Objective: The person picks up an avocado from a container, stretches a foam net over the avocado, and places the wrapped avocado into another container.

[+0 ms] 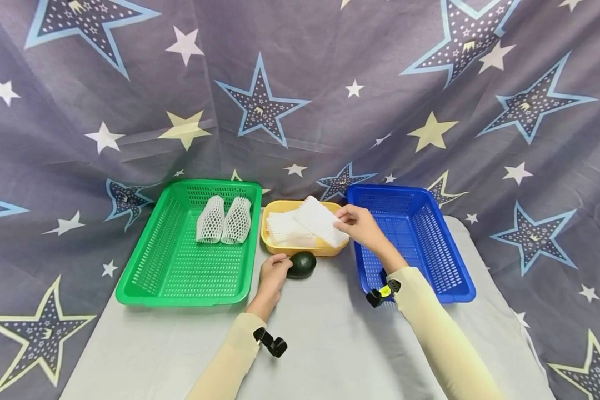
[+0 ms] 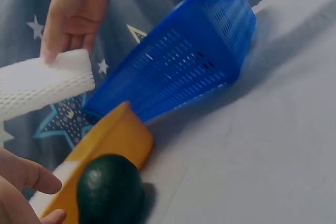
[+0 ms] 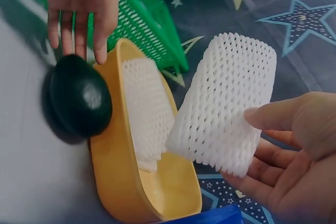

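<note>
A dark green avocado [image 1: 301, 265] lies on the pale cloth in front of the yellow tub [image 1: 270, 250]. My left hand [image 1: 274, 272] is just to its left; in the right wrist view its fingers [image 3: 80, 32] stretch straight towards the avocado, and whether they touch it I cannot tell. Over the tub, my right hand [image 1: 360, 225] pinches a flat white foam net sleeve [image 3: 228, 98] between thumb and fingers by one edge. More white foam net sleeves [image 3: 147, 108] lie inside the tub.
On the left stands a green basket [image 1: 190, 300] with two bulging white foam net sleeves [image 1: 223, 219] in its back part. A blue basket [image 1: 462, 289] stands right of the tub. Behind everything hangs a star-patterned curtain [image 1: 300, 155].
</note>
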Demonstrator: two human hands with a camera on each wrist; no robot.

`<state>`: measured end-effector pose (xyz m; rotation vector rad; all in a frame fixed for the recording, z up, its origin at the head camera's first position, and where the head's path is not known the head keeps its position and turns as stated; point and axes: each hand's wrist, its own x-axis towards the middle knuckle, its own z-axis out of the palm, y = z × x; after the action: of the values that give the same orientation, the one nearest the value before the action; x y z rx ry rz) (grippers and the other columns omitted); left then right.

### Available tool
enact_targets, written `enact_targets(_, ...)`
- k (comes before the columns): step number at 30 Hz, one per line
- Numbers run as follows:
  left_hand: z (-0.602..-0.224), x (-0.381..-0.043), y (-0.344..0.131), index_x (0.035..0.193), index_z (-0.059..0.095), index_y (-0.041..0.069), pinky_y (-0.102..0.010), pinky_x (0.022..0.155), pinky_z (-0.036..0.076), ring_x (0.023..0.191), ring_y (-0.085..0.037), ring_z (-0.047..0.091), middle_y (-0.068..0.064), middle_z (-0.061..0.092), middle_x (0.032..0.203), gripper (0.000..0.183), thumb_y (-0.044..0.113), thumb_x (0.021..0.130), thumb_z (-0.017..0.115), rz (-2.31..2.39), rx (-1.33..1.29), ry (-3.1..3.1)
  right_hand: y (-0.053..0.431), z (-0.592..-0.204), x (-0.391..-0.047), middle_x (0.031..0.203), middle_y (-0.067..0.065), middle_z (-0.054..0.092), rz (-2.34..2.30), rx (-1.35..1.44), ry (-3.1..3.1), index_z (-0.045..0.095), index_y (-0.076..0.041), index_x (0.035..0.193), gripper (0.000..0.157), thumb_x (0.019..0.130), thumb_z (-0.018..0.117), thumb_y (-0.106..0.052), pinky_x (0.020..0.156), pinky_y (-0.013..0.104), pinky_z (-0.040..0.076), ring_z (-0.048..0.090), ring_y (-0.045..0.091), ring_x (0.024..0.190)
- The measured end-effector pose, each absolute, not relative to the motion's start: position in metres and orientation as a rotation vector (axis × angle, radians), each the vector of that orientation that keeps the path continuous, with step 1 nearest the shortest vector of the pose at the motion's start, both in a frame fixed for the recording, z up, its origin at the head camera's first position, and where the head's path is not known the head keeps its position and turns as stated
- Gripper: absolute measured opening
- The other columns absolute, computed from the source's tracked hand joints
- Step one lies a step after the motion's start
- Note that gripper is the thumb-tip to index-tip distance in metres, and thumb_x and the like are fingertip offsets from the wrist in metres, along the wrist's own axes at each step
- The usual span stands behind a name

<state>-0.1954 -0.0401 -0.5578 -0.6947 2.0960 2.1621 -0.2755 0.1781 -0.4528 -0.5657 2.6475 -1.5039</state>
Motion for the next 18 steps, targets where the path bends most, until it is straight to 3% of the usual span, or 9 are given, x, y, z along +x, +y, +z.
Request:
enact_targets(3,-0.548,-0.193,-0.040,0.130,0.059,-0.004,-0.037,0.095,0.049,0.110,-0.028,0.055,-0.017,0.058,0.120,0.039,0.007,0.093,0.061,2.200,-0.687,2.100,0.181,-0.453,-0.271,0.096,0.028,0.069,-1.612,-0.519,2.545,0.064,0.012,0.107,0.019,0.092,0.069,0.002,0.071,0.018,0.051,0.063,0.014,0.081)
enact_targets(6,-0.536,-0.191,-0.041,0.130,0.059,-0.002,-0.040,0.099,0.049,0.113,-0.029,0.056,-0.017,0.059,0.122,0.039,0.009,0.093,0.061,2.232,-0.659,2.089,0.182,-0.454,-0.264,0.098,0.027,0.069,-1.679,-0.460,2.452,0.063,0.012,0.110,0.022,0.093,0.069,0.000,0.071,0.019,0.052,0.063,0.009,0.079)
enact_targets(18,-0.513,-0.191,-0.045,0.136,0.058,0.003,-0.047,0.106,0.051,0.115,-0.030,0.064,-0.011,0.069,0.116,0.040,0.021,0.100,0.057,2.395,-0.395,1.864,0.176,-0.468,-0.239,0.094,0.016,0.072,-1.748,-0.383,2.288,0.063,0.013,0.114,0.023,0.094,0.068,0.001,0.068,0.018,0.055,0.065,0.007,0.076)
